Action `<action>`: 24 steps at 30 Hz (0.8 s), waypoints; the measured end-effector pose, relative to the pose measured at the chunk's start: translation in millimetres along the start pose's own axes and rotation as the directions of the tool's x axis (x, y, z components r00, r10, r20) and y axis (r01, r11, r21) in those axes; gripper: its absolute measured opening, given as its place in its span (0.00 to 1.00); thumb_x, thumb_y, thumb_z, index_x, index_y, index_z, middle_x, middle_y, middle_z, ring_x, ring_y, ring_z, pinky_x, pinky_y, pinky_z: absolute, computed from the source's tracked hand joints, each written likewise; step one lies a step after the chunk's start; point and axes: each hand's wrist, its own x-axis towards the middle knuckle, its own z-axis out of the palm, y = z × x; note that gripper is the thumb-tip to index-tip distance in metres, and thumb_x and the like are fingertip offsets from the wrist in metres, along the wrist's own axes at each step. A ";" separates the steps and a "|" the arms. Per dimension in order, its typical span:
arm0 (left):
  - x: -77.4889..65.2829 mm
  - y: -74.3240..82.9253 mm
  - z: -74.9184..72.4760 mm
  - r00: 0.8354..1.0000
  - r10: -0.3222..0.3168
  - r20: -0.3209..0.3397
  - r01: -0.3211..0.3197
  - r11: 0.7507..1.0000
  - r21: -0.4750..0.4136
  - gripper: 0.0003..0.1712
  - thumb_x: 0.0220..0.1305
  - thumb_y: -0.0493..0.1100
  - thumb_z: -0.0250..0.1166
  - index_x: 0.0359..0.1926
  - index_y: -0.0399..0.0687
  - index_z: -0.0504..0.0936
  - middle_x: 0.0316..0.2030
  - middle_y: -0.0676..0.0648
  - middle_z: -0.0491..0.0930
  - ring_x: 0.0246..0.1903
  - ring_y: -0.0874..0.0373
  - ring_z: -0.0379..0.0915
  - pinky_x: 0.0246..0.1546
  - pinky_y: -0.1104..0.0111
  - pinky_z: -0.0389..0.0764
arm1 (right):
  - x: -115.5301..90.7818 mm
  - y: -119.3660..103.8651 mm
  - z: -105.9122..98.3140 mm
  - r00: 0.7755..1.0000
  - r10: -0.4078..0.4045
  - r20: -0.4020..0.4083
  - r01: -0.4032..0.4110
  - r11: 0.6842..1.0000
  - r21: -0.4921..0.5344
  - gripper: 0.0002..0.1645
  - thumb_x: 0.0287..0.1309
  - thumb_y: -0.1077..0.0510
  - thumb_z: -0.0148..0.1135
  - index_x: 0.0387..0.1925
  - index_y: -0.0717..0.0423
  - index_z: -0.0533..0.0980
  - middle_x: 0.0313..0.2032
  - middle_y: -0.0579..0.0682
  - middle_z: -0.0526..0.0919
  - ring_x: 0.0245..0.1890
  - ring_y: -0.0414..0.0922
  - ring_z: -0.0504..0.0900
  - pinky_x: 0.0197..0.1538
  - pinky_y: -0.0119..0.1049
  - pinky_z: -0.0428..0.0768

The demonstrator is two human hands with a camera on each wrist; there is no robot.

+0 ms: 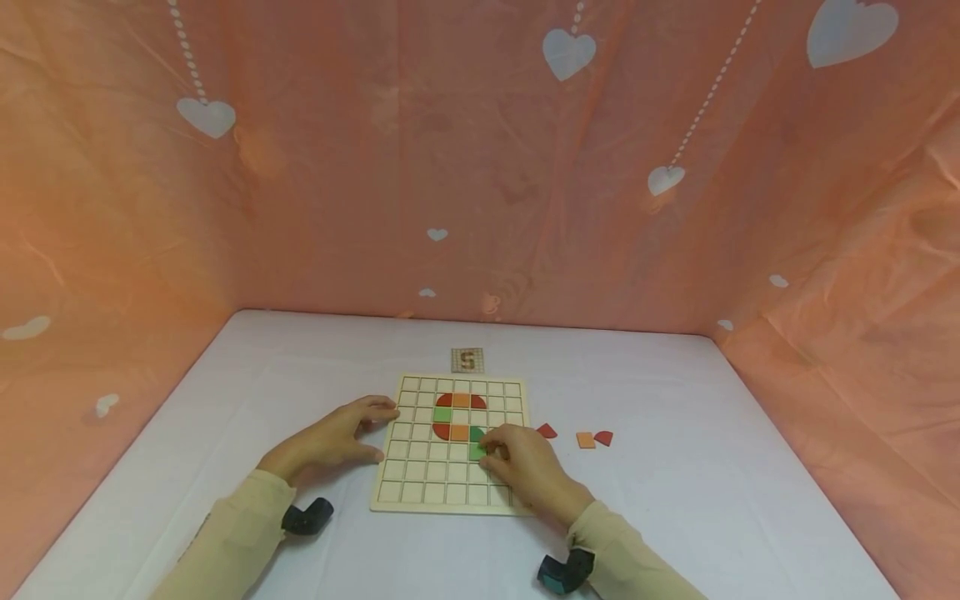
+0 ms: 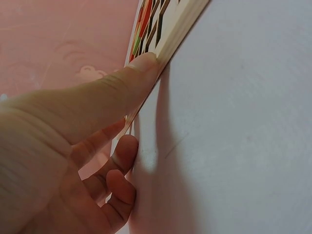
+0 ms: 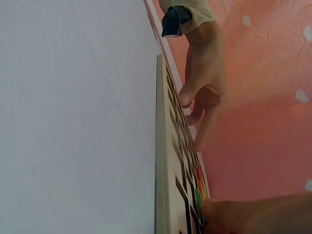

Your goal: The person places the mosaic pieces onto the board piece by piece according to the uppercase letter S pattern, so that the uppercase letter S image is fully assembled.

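While right grip [image 1: 531, 467] holds green square [image 1: 476, 453], gridded board [image 1: 434, 472], pieces [image 1: 461, 400] inside.

A pale wooden grid board [image 1: 437, 472] is lying flat at the head view's lower centre; a green square tile [image 1: 476, 452] is sitting right of its middle, partly hidden.

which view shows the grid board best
The head view: it looks down on the grid board, showing most of its face, though the right hand covers part. The left wrist view catches only a slanted piece along one edge; the right wrist view shows the board's side and a steeply foreshortened, cut-off face.
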 end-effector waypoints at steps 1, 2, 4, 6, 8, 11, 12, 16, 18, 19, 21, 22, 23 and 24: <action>0.1 0.0 0.0 1.000 0.001 0.001 -0.001 1.000 0.001 0.39 0.56 0.39 0.75 0.69 0.37 0.73 0.72 0.34 0.64 0.72 0.33 0.61 0.70 0.45 0.69 | 0.0 0.4 -0.1 1.000 -0.005 -0.001 0.005 1.000 -0.001 0.10 0.60 0.55 0.71 0.43 0.50 0.86 0.37 0.41 0.85 0.32 0.36 0.72 0.34 0.26 0.71; 0.2 -0.1 -0.1 1.000 0.003 0.000 -0.003 1.000 0.000 0.39 0.56 0.38 0.75 0.69 0.37 0.73 0.72 0.34 0.64 0.72 0.33 0.61 0.70 0.45 0.70 | 0.0 0.5 -0.4 1.000 -0.010 -0.001 0.010 1.000 0.000 0.08 0.60 0.55 0.71 0.42 0.49 0.86 0.37 0.41 0.84 0.32 0.36 0.72 0.34 0.26 0.71; 0.3 0.0 -0.4 1.000 0.011 0.002 -0.011 1.000 0.004 0.39 0.56 0.39 0.75 0.68 0.36 0.73 0.72 0.34 0.64 0.71 0.33 0.61 0.70 0.44 0.70 | 0.0 0.7 -0.9 1.000 -0.017 0.000 0.017 1.000 0.002 0.06 0.60 0.56 0.70 0.40 0.48 0.86 0.36 0.40 0.84 0.32 0.36 0.72 0.34 0.26 0.71; 0.5 -0.1 -0.4 1.000 0.013 0.000 -0.013 1.000 0.003 0.39 0.56 0.39 0.75 0.68 0.36 0.73 0.72 0.34 0.64 0.72 0.33 0.61 0.70 0.45 0.70 | 0.1 1.1 -1.1 1.000 -0.023 0.005 0.023 1.000 0.005 0.05 0.61 0.56 0.70 0.39 0.48 0.86 0.35 0.40 0.83 0.32 0.36 0.72 0.34 0.26 0.71; 0.6 -0.1 -0.3 1.000 0.021 0.000 -0.021 1.000 0.006 0.39 0.56 0.39 0.75 0.68 0.36 0.73 0.72 0.34 0.64 0.72 0.33 0.61 0.70 0.45 0.70 | 0.2 1.7 -1.4 1.000 -0.024 0.013 0.024 1.000 0.011 0.05 0.61 0.56 0.70 0.39 0.48 0.86 0.35 0.40 0.82 0.32 0.36 0.72 0.34 0.27 0.71; 1.0 -0.8 0.2 1.000 0.022 -0.002 -0.022 1.000 0.010 0.39 0.56 0.39 0.76 0.68 0.36 0.73 0.72 0.34 0.65 0.72 0.33 0.60 0.70 0.45 0.70 | 0.2 2.3 -2.3 0.999 -0.022 0.029 0.022 0.999 0.025 0.07 0.61 0.55 0.70 0.41 0.48 0.86 0.37 0.40 0.83 0.34 0.36 0.72 0.35 0.27 0.71; 1.0 -0.9 0.3 1.000 0.023 -0.002 -0.023 1.000 0.012 0.39 0.56 0.39 0.76 0.68 0.36 0.73 0.72 0.34 0.65 0.72 0.33 0.61 0.70 0.45 0.70 | 0.2 2.5 -2.7 0.999 -0.022 0.033 0.021 0.999 0.033 0.07 0.61 0.55 0.70 0.41 0.48 0.86 0.38 0.41 0.83 0.34 0.36 0.72 0.36 0.27 0.72; 0.7 -1.1 0.6 1.000 0.026 -0.005 -0.026 1.000 0.019 0.39 0.55 0.38 0.76 0.68 0.35 0.73 0.71 0.33 0.65 0.71 0.33 0.62 0.70 0.45 0.70 | 1.0 3.7 -4.3 0.999 -0.011 0.051 0.009 0.998 0.057 0.09 0.60 0.54 0.71 0.43 0.48 0.86 0.40 0.41 0.85 0.35 0.36 0.73 0.36 0.26 0.73; 0.3 -0.4 0.4 1.000 0.021 -0.002 -0.021 1.000 0.020 0.40 0.55 0.39 0.76 0.68 0.35 0.73 0.72 0.33 0.65 0.71 0.32 0.62 0.70 0.44 0.70 | 1.8 4.5 -5.3 0.998 -0.016 0.058 0.012 0.997 0.073 0.10 0.59 0.54 0.71 0.43 0.48 0.86 0.40 0.41 0.86 0.34 0.36 0.74 0.36 0.26 0.74; 0.2 0.0 0.5 1.000 0.010 -0.003 -0.010 1.000 0.014 0.40 0.55 0.39 0.76 0.68 0.36 0.73 0.72 0.34 0.65 0.71 0.33 0.61 0.70 0.44 0.69 | 2.3 4.8 -5.7 0.998 -0.017 0.062 0.012 0.997 0.081 0.10 0.59 0.54 0.72 0.43 0.48 0.86 0.40 0.41 0.86 0.34 0.36 0.74 0.36 0.26 0.74; -0.1 0.9 0.4 1.000 -0.002 -0.003 0.002 1.000 0.003 0.40 0.55 0.38 0.76 0.68 0.37 0.73 0.72 0.34 0.64 0.72 0.33 0.61 0.71 0.44 0.68 | 3.4 5.6 -6.5 0.997 -0.023 0.069 0.016 0.995 0.098 0.11 0.58 0.54 0.72 0.43 0.49 0.86 0.38 0.41 0.86 0.34 0.35 0.75 0.37 0.26 0.75; -0.3 1.4 0.3 1.000 -0.005 -0.002 0.005 1.000 0.001 0.40 0.55 0.39 0.76 0.68 0.37 0.73 0.72 0.34 0.64 0.72 0.33 0.60 0.71 0.44 0.68 | 3.9 5.9 -7.0 0.997 -0.025 0.073 0.017 0.994 0.109 0.11 0.58 0.54 0.73 0.43 0.50 0.86 0.38 0.41 0.87 0.34 0.35 0.76 0.38 0.26 0.76; -0.4 1.7 0.2 1.000 -0.007 -0.003 0.007 1.000 -0.002 0.40 0.55 0.38 0.76 0.68 0.37 0.73 0.72 0.34 0.64 0.72 0.33 0.60 0.71 0.44 0.67 | 4.2 6.2 -7.4 0.997 -0.028 0.075 0.019 0.993 0.119 0.11 0.58 0.55 0.73 0.43 0.50 0.86 0.38 0.41 0.87 0.34 0.35 0.76 0.38 0.26 0.77; -0.5 1.9 0.1 1.000 -0.010 -0.002 0.010 1.000 -0.007 0.40 0.55 0.38 0.76 0.68 0.37 0.73 0.72 0.34 0.64 0.72 0.33 0.60 0.71 0.44 0.67 | 4.6 6.3 -7.7 0.997 -0.027 0.076 0.017 0.992 0.124 0.11 0.58 0.55 0.72 0.43 0.50 0.85 0.38 0.42 0.87 0.35 0.35 0.77 0.39 0.26 0.78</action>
